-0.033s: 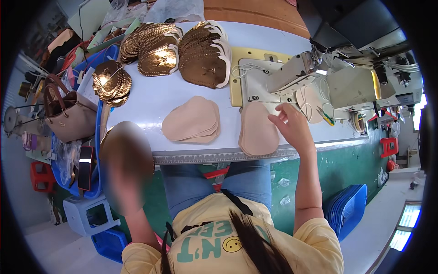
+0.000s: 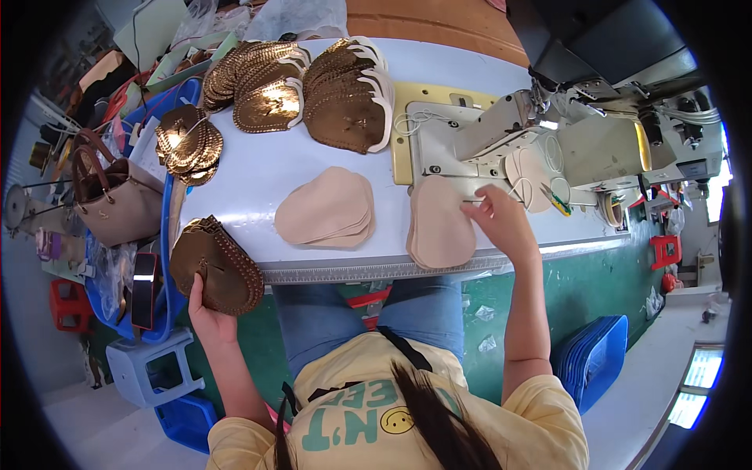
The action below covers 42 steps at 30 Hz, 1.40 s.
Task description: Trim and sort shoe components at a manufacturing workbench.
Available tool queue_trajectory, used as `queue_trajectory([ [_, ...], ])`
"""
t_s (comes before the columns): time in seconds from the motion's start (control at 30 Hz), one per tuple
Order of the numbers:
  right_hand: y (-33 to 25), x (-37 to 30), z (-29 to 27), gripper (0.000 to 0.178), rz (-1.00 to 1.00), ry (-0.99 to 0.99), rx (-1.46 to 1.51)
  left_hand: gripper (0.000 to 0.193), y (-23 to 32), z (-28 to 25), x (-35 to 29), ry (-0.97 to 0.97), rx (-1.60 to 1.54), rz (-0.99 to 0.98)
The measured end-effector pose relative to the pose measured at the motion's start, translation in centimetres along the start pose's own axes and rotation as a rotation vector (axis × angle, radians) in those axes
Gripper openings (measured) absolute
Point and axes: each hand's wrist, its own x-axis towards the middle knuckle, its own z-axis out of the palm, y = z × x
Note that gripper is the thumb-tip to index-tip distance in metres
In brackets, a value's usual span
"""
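At the table's front left edge, my left hand point(image 2: 210, 313) grips a stack of rounded bronze leather pieces point(image 2: 223, 262), thumb on top and the other fingers hidden underneath. Their edges carry a row of small dots. My right hand point(image 2: 501, 219) hovers by the right side of a pile of beige sole-shaped pieces point(image 2: 442, 223), its fingers bent together. A thin dark line shows at the fingertips; what it is, I cannot make out. Left of that pile lies a second beige stack point(image 2: 325, 207), fanned out a little.
A sewing machine point(image 2: 497, 129) stands at right, with yellow-handled snips point(image 2: 559, 202) and more beige pieces point(image 2: 526, 176) beside it. Fanned bronze pieces point(image 2: 348, 102) fill the back of the table. At left are a handbag point(image 2: 117, 200), a phone point(image 2: 144, 290) and a blue tray point(image 2: 174, 227).
The blur over my left hand and the bronze stack is gone, so both show plainly. The scene sits slightly further left in the picture; otherwise things keep their places.
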Motion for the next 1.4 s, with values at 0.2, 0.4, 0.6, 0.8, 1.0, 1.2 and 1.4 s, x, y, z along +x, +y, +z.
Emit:
queue_trajectory([
  [0.2, 0.2, -1.5, 2.7, 0.066, -0.037, 0.011, 0.109, 0.042, -1.0, 1.2, 1.0, -0.037, 0.040, -0.037],
  [0.4, -1.2, -0.9, 3.0, 0.071, 0.109, -0.085, 0.200, 0.042, -1.3, 1.4, 0.6, -0.045, 0.061, -0.039],
  [0.6, -2.0, -2.3, 3.9, 0.063, 0.073, 0.014, 0.406, 0.043, -1.3, 0.9, 0.7, -0.071, 0.073, -0.042],
  [0.8, -0.2, -2.1, 3.6, 0.052, -0.050, 0.074, 0.536, 0.042, -1.5, 1.0, 0.8, -0.071, 0.070, -0.041],
  [1.0, 6.4, 0.0, -5.6, 0.056, -0.108, -0.001, 0.378, 0.040, -1.5, -0.1, 1.0, -0.080, 0.085, -0.043],
  [1.2, 1.4, -0.5, -2.0, 0.032, -0.353, 0.380, -0.190, 0.040, -2.2, 0.7, 0.9, -0.084, 0.125, 0.033],
  [1.4, -8.4, 5.2, 8.4, 0.046, -0.642, -0.129, 0.279, 0.041, -2.0, -0.2, 1.2, -0.113, 0.154, 0.036],
])
